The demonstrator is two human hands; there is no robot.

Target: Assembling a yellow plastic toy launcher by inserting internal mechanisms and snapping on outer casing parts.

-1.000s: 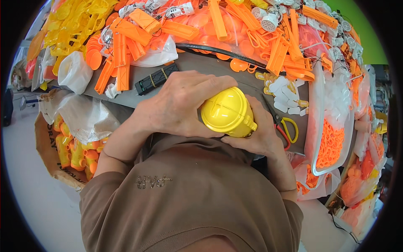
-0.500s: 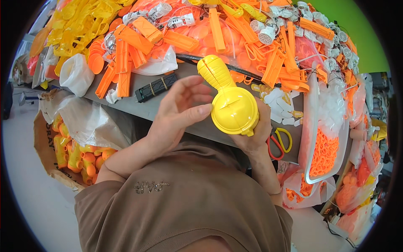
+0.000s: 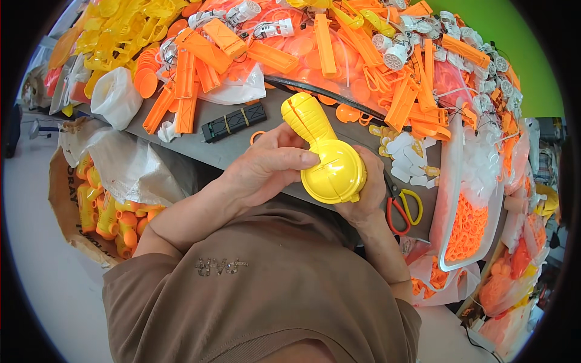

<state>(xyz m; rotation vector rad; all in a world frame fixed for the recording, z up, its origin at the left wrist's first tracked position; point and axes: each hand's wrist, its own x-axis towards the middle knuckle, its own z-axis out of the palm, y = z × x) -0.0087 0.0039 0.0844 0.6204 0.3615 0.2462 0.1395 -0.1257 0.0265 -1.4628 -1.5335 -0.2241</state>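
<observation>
A yellow plastic casing [image 3: 334, 172], with a round dome and a ribbed handle split by a seam, is held in front of my chest. The handle points away and slightly left. My right hand [image 3: 367, 190] wraps round the dome's right side and underside; most of its fingers are hidden. My left hand [image 3: 266, 166] meets the casing from the left, thumb pressed on the dome near the seam and fingers curled beside the handle. Beyond those fingers shows an orange ring [image 3: 257, 137]; whether it touches them I cannot tell.
On the grey table [image 3: 209, 158] lie a black banded block [image 3: 235, 122], scissors [image 3: 404, 212] and white oval pieces [image 3: 411, 158]. Orange and yellow parts heap at the back. A clear bin [image 3: 445, 242] of orange rings stands right; a paper sack [image 3: 63, 209] of yellow-orange parts stands left.
My left hand has moved right and closed in, its thumb now on the dome. The casing has shifted slightly left and nearer to me. The orange ring has come into sight.
</observation>
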